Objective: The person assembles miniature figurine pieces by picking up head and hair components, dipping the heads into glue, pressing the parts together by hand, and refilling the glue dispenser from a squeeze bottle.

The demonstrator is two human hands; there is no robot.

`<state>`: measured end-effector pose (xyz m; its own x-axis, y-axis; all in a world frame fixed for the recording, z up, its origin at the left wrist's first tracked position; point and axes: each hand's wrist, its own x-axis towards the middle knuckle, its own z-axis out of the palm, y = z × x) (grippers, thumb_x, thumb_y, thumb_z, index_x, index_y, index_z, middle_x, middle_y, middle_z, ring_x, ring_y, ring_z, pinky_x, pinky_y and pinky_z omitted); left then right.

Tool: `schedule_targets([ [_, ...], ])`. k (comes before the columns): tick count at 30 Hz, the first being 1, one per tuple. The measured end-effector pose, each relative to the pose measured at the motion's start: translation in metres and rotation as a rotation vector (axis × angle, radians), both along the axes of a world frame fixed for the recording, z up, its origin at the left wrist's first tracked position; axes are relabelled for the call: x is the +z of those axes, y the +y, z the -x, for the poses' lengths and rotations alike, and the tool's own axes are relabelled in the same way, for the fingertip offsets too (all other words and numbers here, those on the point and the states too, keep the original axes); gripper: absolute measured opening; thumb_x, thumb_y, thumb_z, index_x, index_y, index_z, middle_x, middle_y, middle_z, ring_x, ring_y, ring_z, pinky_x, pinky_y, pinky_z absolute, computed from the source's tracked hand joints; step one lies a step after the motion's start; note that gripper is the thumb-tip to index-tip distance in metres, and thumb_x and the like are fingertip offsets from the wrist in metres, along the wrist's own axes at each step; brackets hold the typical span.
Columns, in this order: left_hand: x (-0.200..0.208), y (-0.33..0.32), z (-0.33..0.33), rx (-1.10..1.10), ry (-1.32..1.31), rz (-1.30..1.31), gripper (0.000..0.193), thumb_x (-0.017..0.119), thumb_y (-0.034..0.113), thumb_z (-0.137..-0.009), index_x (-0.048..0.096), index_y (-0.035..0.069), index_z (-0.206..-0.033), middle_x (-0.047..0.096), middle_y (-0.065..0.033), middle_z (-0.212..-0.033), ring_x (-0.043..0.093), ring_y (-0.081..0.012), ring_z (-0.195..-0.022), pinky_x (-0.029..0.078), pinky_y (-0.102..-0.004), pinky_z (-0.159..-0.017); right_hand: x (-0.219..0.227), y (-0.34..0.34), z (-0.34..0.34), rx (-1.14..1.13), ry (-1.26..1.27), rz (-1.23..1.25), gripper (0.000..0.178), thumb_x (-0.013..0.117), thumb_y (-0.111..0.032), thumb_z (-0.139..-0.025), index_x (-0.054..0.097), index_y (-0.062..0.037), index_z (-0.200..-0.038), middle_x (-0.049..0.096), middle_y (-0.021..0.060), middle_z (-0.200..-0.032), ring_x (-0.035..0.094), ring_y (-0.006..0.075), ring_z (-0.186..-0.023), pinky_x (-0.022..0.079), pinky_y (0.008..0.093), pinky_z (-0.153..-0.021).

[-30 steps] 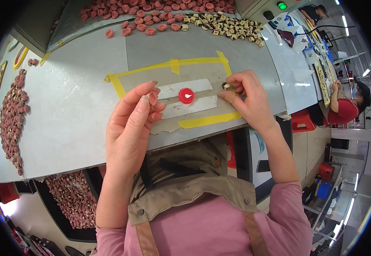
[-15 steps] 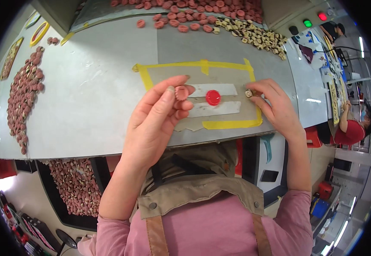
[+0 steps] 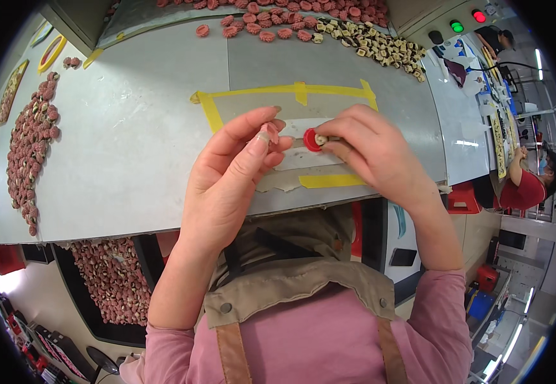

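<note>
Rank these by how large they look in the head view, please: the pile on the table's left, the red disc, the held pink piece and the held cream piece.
Largest: pile.
Next: red disc and pink piece, unsure which is larger, both being partly covered.
Smallest: cream piece, as far as it shows.

From head height — fairly near — one wide fisheye looks down onto the worktable [image 3: 137, 141].

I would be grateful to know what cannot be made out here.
In the head view:
- pink piece: partly hidden by the left hand
- red dish: right side behind the right hand and pale piece
- pink pile: cut off by the upper edge
</note>
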<state>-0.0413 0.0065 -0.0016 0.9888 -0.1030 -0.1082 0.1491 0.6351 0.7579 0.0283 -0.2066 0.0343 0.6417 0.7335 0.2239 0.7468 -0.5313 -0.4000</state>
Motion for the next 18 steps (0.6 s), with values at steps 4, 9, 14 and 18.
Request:
schedule_targets([
  [4, -0.005, 0.000, 0.000, -0.035, -0.055, -0.088, 0.034, 0.054, 0.015, -0.098, 0.052, 0.002, -0.129, 0.057, -0.0049, -0.119, 0.059, -0.0122, -0.102, 0.046, -0.0262, -0.091, -0.005, 0.007, 0.000, -0.021, -0.041, 0.008, 0.017, 0.067, -0.009, -0.082, 0.064, -0.0051, -0.097, 0.057, 0.0087, -0.086, 0.058, 0.0264, -0.078, 0.048, 0.0355, -0.068],
  [9, -0.003, -0.003, 0.002, 0.025, -0.064, -0.100, 0.033, 0.055, 0.013, -0.097, 0.053, 0.002, -0.128, 0.059, -0.0054, -0.118, 0.059, -0.0112, -0.100, 0.047, -0.0255, -0.089, -0.001, 0.010, 0.005, -0.052, -0.092, 0.084, 0.016, 0.067, -0.008, -0.082, 0.064, -0.0051, -0.097, 0.057, 0.0088, -0.086, 0.058, 0.0261, -0.077, 0.048, 0.0354, -0.069],
  [14, -0.002, -0.002, 0.002, 0.028, -0.062, -0.109, 0.032, 0.056, 0.013, -0.097, 0.053, 0.002, -0.127, 0.059, -0.0060, -0.118, 0.059, -0.0116, -0.100, 0.047, -0.0256, -0.088, -0.008, 0.004, 0.008, -0.194, 0.232, -0.139, 0.017, 0.066, -0.005, -0.084, 0.063, -0.0026, -0.100, 0.060, 0.0076, -0.092, 0.059, 0.0193, -0.081, 0.048, 0.0311, -0.071],
  [18, 0.007, -0.009, 0.002, 0.035, -0.008, -0.111, 0.029, 0.056, 0.013, -0.097, 0.054, 0.001, -0.123, 0.061, -0.0066, -0.112, 0.058, -0.0112, -0.098, 0.047, -0.0255, -0.087, -0.017, 0.004, 0.023, -0.290, 0.583, -0.561, 0.021, 0.064, -0.003, -0.088, 0.058, 0.0010, -0.107, 0.060, 0.0069, -0.101, 0.058, 0.0143, -0.087, 0.046, 0.0271, -0.076],
])
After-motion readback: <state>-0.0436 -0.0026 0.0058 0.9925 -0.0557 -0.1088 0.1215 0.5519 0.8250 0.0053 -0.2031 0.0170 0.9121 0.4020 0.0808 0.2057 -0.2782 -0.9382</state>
